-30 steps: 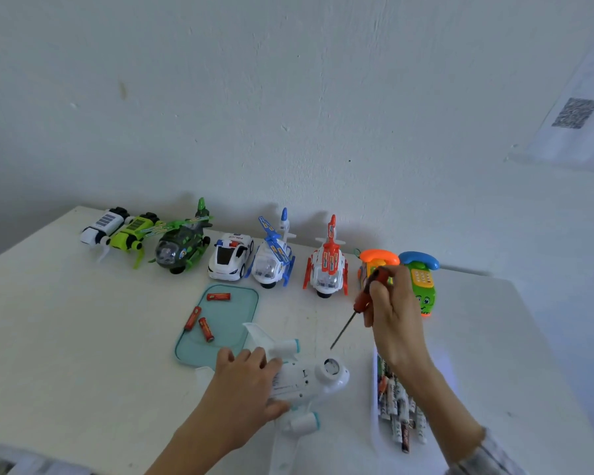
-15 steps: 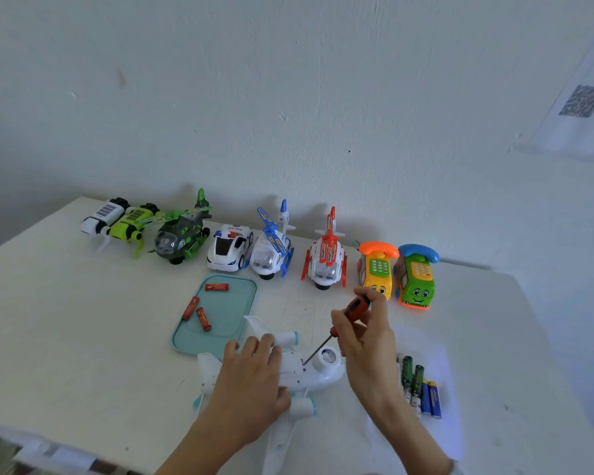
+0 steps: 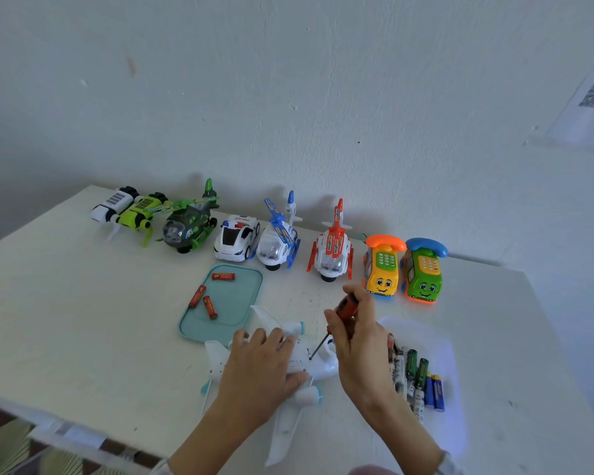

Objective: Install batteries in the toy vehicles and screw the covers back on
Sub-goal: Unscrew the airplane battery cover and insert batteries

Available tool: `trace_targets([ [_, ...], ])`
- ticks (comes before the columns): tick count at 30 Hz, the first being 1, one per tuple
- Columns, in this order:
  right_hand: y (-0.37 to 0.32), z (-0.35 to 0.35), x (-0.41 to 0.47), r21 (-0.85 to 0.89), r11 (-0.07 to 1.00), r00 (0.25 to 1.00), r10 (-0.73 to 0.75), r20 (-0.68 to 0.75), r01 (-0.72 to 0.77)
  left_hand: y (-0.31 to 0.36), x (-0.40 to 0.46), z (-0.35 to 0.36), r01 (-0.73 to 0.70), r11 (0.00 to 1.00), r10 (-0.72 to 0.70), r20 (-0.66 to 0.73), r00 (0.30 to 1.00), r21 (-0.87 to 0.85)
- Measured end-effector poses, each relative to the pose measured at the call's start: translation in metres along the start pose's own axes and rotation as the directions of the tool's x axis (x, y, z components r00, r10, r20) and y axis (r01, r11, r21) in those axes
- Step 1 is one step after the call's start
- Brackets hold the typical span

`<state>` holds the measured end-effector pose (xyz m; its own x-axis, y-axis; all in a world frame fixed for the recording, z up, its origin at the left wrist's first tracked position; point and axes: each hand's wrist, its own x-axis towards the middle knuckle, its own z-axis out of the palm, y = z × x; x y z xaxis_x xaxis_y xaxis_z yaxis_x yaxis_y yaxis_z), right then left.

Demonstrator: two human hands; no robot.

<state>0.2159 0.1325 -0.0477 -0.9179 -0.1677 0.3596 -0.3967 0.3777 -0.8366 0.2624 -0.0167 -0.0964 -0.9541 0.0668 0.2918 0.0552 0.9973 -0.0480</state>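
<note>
Since a second ago: right hand [image 3: 359, 341] brought down and in from near the orange phone car [image 3: 382, 269] toward the white toy airplane [image 3: 302, 361]; screwdriver [image 3: 336, 318] tip lowered from mid-air onto the fuselage. Now planted, or very nearly so, on the belly of the plane just ahead of the left hand [image 3: 259, 366]. Red handle pinched between thumb and curled fingers, shaft slanting down-left. Left hand spread over the rear fuselage, fingers only lightly bent, pressing the airplane flat against the table [image 3: 66, 320].

Likely meaning: aiming done, turning of a cover screw about to start. Whether loosening or tightening, impossible to tell.

Hard to make out: the screw head itself, lost in white plastic and blur. Battery cover hidden under the left palm, so unclear whether cells already sit inside. Exact contact of tip and screw not resolvable.

Three red batteries [image 3: 209, 305] lying in the teal tray [image 3: 251, 279] beyond the plane. More batteries [image 3: 415, 375] in the clear tray [image 3: 450, 344] at right, partly screened by the right wrist. Near wing of the airplane reaching toward the table's front edge. Other toys lined up along the wall, untouched.
</note>
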Motion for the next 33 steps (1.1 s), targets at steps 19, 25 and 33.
trace_targets([
  [19,-0.002,-0.013,0.023,0.373,0.927,0.995,-0.007,0.098,-0.031,0.007,-0.002,0.003,0.038,0.999,-0.037,0.037,0.999,-0.037],
  [25,0.000,-0.022,0.028,0.490,0.869,0.989,-0.003,0.149,-0.072,0.006,0.000,0.004,0.017,1.000,-0.017,-0.019,1.000,-0.019],
  [33,0.000,-0.018,0.028,0.505,0.859,0.996,0.051,0.069,-0.079,0.003,0.003,0.008,-0.003,1.000,0.002,-0.013,1.000,-0.004],
])
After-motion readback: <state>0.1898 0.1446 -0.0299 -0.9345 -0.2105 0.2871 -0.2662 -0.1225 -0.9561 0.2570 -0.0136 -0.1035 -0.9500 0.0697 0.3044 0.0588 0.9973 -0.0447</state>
